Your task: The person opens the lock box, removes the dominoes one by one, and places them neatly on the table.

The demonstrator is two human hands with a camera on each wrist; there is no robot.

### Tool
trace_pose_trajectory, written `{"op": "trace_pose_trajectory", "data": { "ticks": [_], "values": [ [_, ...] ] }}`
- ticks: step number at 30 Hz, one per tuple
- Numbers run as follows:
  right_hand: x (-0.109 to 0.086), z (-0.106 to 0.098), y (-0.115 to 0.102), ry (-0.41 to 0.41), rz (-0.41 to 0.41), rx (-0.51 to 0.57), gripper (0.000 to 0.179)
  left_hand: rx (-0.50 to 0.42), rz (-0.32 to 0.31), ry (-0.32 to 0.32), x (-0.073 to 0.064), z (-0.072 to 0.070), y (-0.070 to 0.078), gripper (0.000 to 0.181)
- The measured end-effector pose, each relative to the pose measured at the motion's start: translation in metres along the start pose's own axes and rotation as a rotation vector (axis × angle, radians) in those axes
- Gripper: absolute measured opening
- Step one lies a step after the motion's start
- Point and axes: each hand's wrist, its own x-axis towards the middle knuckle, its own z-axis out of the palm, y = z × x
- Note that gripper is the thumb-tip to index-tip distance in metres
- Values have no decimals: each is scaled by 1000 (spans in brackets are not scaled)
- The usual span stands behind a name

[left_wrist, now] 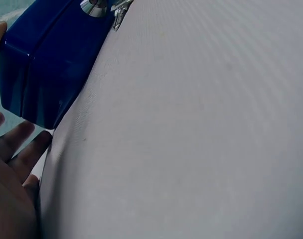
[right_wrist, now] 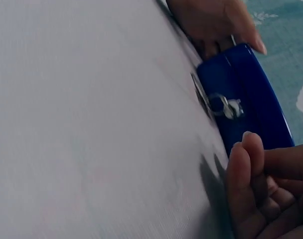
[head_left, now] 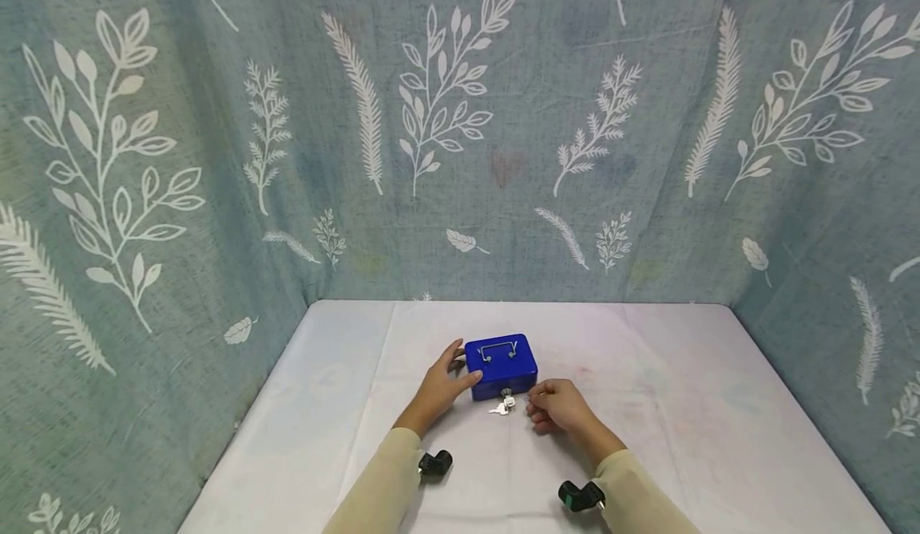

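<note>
A small blue cash box (head_left: 501, 366) with a wire handle (head_left: 498, 350) on its lid sits on the table, its lid down. At its front a silver lock (right_wrist: 234, 108) carries a ring with small keys (head_left: 501, 408) hanging onto the cloth. My left hand (head_left: 442, 384) is at the box's left side, thumb over the front left corner of the lid. In the left wrist view its fingers (left_wrist: 29, 152) are spread beside the box's end. My right hand (head_left: 561, 406) hovers by the front right corner, fingers loosely bent, with nothing visible in them.
White cloth covers the table (head_left: 647, 406). A blue-green curtain (head_left: 503, 135) with white leaf prints hangs behind it and along both sides. Small black devices (head_left: 435, 464) are worn at both wrists.
</note>
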Motion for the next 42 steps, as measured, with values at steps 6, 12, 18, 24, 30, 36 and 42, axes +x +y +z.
{"op": "trace_pose_trajectory", "data": {
  "ticks": [6, 12, 18, 24, 30, 36, 42],
  "values": [
    [8, -16, -6, 130, -125, 9, 15, -25, 20, 4, -2, -6, 3, 91],
    [18, -24, -4, 231, -247, -7, 20, -64, 19, 26, -9, -4, 11, 95],
    [29, -27, -3, 202, -354, -52, 37, -43, -18, 46, -14, 2, 11, 95],
    [46, -27, -6, 83, -322, 8, 49, -47, -21, 29, -14, 4, 11, 98],
    [53, -20, -12, -34, -273, 39, 56, 7, -52, 29, -15, 4, 13, 93],
    [54, -16, -15, -23, -268, -24, 57, 44, -36, 20, -13, 4, 13, 89],
    [49, -15, -10, -7, -283, -5, 57, 49, -22, -7, -10, 3, 12, 88]
  ]
}}
